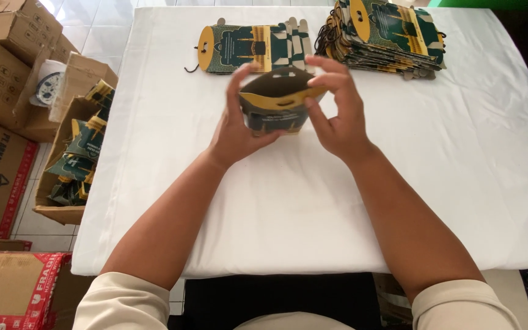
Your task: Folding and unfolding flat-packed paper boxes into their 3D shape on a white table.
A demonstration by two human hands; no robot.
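Note:
Both my hands hold a small dark green and yellow cardboard box (274, 102) above the white table (288, 201). My left hand (234, 125) grips its left side and my right hand (336, 107) grips its right side, fingers curled over the top flap. The box is partly folded, with its open top toward me. A single flat box blank (239, 47) of the same print lies just beyond my hands. A tall stack of flat blanks (386, 33) sits at the far right of the table.
An open carton (71, 153) on the floor at the left holds several folded green boxes. More brown cartons (1, 67) stand stacked beyond it and at the lower left. The table's left edge runs beside them.

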